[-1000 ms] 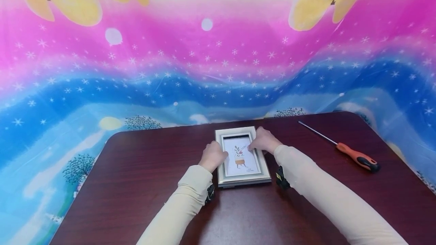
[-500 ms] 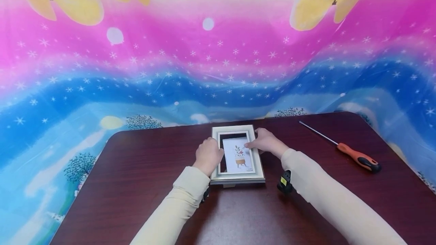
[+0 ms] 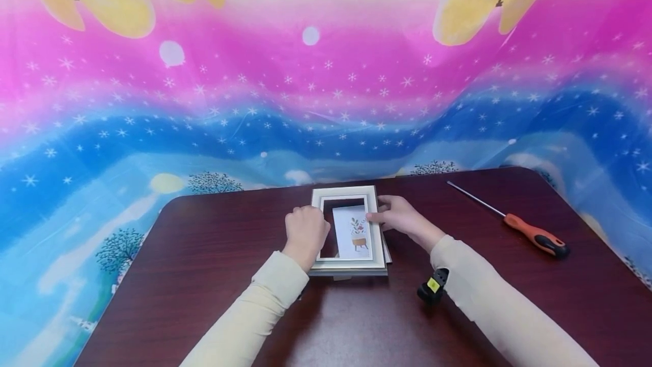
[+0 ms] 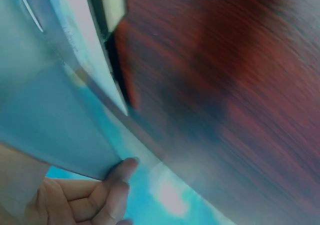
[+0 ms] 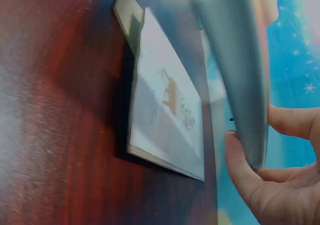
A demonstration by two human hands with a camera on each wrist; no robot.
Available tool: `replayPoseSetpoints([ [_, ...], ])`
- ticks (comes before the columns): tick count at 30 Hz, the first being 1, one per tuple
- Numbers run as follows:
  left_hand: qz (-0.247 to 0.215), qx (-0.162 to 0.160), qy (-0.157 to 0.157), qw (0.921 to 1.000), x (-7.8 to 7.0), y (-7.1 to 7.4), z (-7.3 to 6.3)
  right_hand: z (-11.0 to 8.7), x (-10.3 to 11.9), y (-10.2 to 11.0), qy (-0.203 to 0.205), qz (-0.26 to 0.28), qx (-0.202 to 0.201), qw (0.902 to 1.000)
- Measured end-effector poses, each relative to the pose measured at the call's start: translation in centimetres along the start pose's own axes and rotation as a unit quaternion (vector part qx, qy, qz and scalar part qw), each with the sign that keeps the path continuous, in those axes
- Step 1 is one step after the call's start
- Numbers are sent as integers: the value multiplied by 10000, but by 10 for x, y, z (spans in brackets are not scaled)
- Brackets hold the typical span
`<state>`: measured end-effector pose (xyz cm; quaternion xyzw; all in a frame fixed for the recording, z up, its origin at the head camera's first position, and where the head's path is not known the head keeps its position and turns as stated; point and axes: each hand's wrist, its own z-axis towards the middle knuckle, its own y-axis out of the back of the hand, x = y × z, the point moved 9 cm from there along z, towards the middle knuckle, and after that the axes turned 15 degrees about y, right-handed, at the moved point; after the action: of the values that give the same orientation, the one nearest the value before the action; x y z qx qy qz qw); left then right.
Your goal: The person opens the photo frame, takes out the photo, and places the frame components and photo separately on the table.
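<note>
A cream picture frame is raised above the table between both hands. My left hand grips its left side; in the left wrist view, the fingers of this hand curl at the frame's edge. At the right side, my right hand pinches the rim between thumb and fingers. Below lies a white card printed with a potted plant, seen through the opening. The right wrist view shows this card on a thin backing, apart from the frame. A pale strip sticks out from under it.
A screwdriver with an orange and black handle lies on the right of the dark red-brown table. A colourful printed cloth hangs behind the table's far edge.
The frame has moved left and up off the card, which now sits off-centre in its opening. Both hands have gone left with it, the left hand more clearly.
</note>
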<state>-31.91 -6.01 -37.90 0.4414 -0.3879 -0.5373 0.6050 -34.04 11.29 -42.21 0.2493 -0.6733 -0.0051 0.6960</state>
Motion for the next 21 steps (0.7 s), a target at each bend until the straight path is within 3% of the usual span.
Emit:
replayPoseSetpoints([
  [3,259,-341,-144,9990,-1,0,-2,-2,-1,-1,31,36,-59,10000],
  [7,373,-512,-248,9977,2,1,-4,-5,-2,-2,148,152,-76,9997],
  [21,252,-392,-153,9988,40,-3,-5,-23,-7,6,532,873,-278,9944],
])
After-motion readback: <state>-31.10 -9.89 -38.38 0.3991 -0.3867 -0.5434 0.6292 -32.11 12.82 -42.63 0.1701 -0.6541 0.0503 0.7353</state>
